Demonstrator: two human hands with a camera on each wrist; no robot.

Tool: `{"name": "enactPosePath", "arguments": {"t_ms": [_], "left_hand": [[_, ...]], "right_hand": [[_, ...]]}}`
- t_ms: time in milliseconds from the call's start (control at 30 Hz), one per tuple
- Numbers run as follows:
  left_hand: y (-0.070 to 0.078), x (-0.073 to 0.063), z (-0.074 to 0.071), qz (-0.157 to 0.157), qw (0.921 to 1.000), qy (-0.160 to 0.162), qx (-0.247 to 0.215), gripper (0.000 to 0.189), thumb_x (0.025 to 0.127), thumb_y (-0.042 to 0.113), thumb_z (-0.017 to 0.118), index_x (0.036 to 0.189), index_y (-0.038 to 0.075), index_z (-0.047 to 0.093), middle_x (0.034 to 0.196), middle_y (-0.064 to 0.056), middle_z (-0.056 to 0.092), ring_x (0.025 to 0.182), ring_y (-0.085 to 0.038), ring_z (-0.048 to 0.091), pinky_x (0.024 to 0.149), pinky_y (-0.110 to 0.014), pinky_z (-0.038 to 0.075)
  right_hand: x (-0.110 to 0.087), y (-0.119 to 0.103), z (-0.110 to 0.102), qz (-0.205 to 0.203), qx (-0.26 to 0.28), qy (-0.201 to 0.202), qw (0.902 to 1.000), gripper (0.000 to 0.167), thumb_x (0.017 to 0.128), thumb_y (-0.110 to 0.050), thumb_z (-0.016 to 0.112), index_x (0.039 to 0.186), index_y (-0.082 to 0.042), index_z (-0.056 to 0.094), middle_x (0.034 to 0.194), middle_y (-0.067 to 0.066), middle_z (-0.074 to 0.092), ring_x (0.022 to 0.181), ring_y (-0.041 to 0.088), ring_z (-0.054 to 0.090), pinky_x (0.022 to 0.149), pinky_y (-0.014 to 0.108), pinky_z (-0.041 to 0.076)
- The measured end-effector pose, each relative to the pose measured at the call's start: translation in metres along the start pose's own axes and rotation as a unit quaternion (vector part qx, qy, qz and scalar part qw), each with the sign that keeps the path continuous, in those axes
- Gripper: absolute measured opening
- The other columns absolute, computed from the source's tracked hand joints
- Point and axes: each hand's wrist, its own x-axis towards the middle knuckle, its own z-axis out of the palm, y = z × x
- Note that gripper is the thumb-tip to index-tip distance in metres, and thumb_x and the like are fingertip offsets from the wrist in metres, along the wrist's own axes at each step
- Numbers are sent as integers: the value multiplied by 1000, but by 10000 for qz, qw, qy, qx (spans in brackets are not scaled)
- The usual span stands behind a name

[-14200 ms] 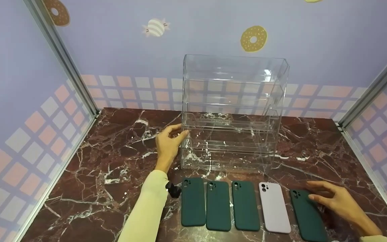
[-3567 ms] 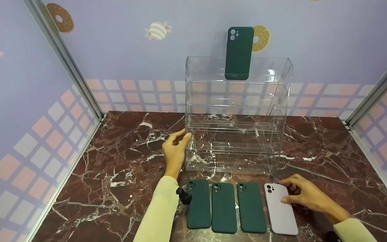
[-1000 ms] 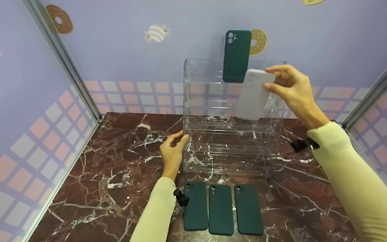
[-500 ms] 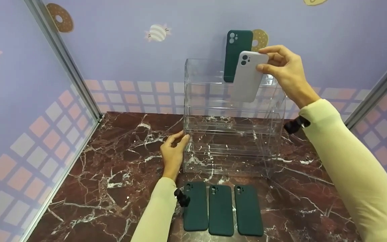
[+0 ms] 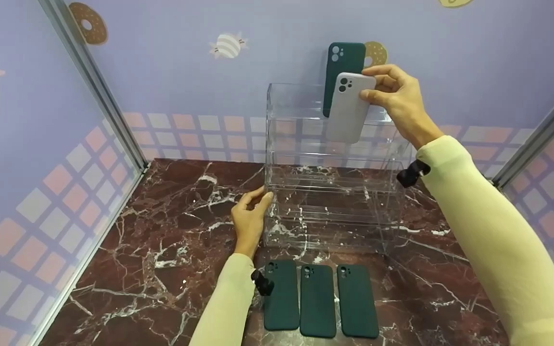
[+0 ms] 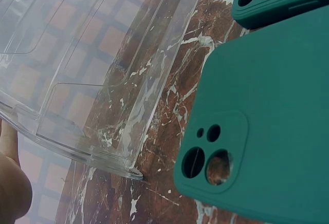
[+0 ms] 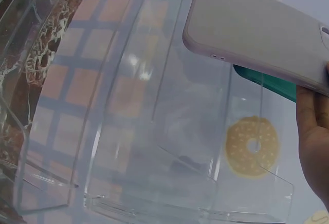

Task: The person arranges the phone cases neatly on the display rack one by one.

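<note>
My right hand [image 5: 399,103] pinches a pale lilac phone case [image 5: 346,115] by its upper right edge, thumb in front. The case hangs slightly tilted before the upper tiers of a clear acrylic display rack [image 5: 334,186]. Behind it, a dark green phone case [image 5: 346,55] stands upright in the rack's top tier, partly hidden by the lilac one. In the right wrist view, the lilac case [image 7: 252,29] overlaps the green one. My left hand [image 5: 248,218] grips the rack's left side edge between thumb and fingers; the left wrist view shows only part of that hand.
Three more dark green phone cases [image 5: 317,302] lie side by side on the red marbled table [image 5: 161,288], in front of the rack. Patterned lilac walls [image 5: 185,72] enclose the table at the back and both sides.
A green case left the table and now stands in the top tier. My right hand picked up the lilac case, raised it, then shifted slightly left. My left hand stays at the rack's side.
</note>
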Motion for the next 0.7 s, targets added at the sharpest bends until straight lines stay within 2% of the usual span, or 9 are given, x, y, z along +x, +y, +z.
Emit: {"name": "enactPosePath", "arguments": {"t_ms": [300,700], "left_hand": [[-2,1,0,-3,10000,-25,-40,23,90,1,84,112,-5,80,96,-10,75,85,-11,69,74,-20,54],[-1,-2,-1,9,9998,-173,-66,24,93,5,83,116,-3,80,99,-11,74,86,-13,71,71,-21,53]], "right_hand": [[0,11,4,282,-139,-40,9995,37,90,10,80,123,-7,74,113,16,73,108,29,69,97,37,57],[0,21,7,472,32,-262,9985,37,92,9,78,125,-6,73,114,17,72,106,27,67,94,36,57]]}}
